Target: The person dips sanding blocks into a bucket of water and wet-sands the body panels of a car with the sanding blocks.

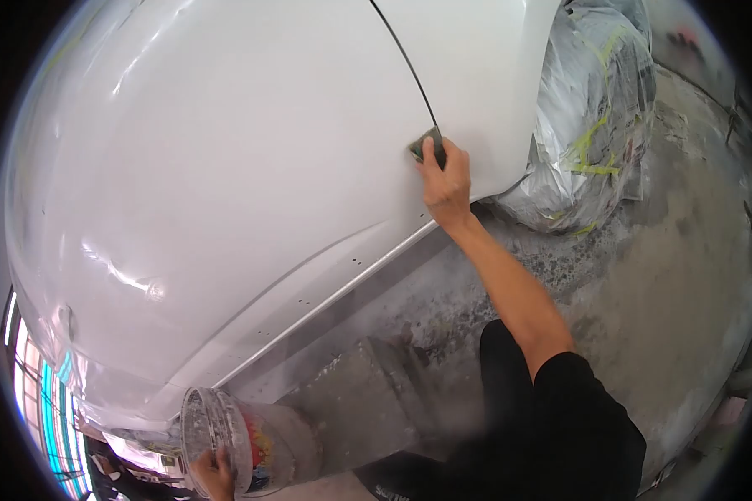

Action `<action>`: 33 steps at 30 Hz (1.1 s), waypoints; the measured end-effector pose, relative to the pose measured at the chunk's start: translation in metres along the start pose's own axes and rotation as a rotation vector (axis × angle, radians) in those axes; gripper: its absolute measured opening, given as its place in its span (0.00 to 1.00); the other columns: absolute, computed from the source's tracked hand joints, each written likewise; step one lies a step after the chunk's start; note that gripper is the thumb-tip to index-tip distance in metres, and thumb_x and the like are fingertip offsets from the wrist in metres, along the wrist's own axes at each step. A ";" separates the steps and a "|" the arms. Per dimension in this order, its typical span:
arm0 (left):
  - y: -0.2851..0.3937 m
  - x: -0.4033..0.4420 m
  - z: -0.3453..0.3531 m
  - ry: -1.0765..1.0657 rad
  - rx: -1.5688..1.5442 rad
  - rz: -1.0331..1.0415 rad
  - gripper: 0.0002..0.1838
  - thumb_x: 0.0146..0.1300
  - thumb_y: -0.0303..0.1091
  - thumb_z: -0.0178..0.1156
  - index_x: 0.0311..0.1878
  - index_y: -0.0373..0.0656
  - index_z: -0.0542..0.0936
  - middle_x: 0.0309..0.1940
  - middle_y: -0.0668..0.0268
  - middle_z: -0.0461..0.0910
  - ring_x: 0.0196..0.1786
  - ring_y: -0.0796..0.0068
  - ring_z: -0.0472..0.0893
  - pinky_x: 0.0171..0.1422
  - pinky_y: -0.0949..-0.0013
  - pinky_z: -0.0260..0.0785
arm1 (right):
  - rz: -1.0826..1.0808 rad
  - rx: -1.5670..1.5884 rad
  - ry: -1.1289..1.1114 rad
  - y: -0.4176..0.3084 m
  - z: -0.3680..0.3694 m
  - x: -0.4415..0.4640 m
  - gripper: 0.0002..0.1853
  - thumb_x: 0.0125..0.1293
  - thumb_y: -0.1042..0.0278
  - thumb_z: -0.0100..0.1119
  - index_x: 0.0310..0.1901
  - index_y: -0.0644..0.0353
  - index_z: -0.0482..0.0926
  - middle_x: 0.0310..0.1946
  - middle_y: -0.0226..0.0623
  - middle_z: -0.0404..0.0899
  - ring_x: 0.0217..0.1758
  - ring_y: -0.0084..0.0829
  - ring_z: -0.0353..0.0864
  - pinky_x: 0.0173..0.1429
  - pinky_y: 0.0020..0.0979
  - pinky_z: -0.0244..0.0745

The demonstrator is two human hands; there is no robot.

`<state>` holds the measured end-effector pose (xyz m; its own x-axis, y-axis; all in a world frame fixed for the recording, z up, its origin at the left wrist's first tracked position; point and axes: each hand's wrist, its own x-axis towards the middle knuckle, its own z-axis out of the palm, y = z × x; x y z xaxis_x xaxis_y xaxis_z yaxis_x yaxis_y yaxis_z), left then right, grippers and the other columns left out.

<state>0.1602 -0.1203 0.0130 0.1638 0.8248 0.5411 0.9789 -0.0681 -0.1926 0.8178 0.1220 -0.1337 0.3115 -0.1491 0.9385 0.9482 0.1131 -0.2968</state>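
Note:
My right hand (448,185) pinches a small dark grey-green sanding pad (427,147) between thumb and fingers. It presses the pad on the white car body (251,150), at the lower end of a dark panel gap (408,63). At the lower left, my left hand (215,476) is closed on the rim of a clear, stained plastic bucket (280,438) with a coloured print on its side. The bucket tilts, its mouth facing left, and its contents cannot be made out.
A wheel wrapped in plastic sheet (589,125) with yellow-green tape stands right of the panel. A pale sill edge (334,302) with small holes runs below the body. The grey concrete floor (677,250) is stained and speckled. Bright striped light (54,417) shows at the far left.

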 end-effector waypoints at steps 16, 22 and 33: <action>0.001 0.008 -0.005 -0.079 -0.047 -0.019 0.32 0.72 0.48 0.64 0.22 0.34 0.61 0.16 0.56 0.55 0.25 0.63 0.56 0.32 0.53 0.48 | 0.159 0.117 0.065 -0.012 0.014 -0.023 0.25 0.57 0.81 0.70 0.59 0.63 0.81 0.55 0.53 0.75 0.54 0.54 0.76 0.59 0.50 0.72; -0.010 -0.004 0.000 -0.067 0.078 -0.016 0.32 0.74 0.53 0.62 0.26 0.34 0.66 0.21 0.55 0.61 0.33 0.57 0.63 0.41 0.53 0.55 | 0.137 -0.026 -0.286 -0.040 0.031 0.173 0.13 0.66 0.73 0.62 0.52 0.63 0.81 0.41 0.43 0.77 0.43 0.42 0.75 0.45 0.43 0.72; 0.001 0.005 -0.002 -0.017 -0.070 0.082 0.32 0.73 0.44 0.64 0.21 0.36 0.58 0.15 0.59 0.53 0.23 0.66 0.54 0.30 0.55 0.45 | -0.005 0.154 0.140 -0.058 0.043 0.031 0.16 0.63 0.70 0.64 0.53 0.56 0.81 0.42 0.43 0.73 0.47 0.45 0.74 0.50 0.46 0.69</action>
<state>0.1623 -0.1177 0.0169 0.2426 0.8244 0.5114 0.9684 -0.1749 -0.1776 0.7695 0.1531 -0.0797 0.3221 -0.2844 0.9030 0.9326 0.2593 -0.2510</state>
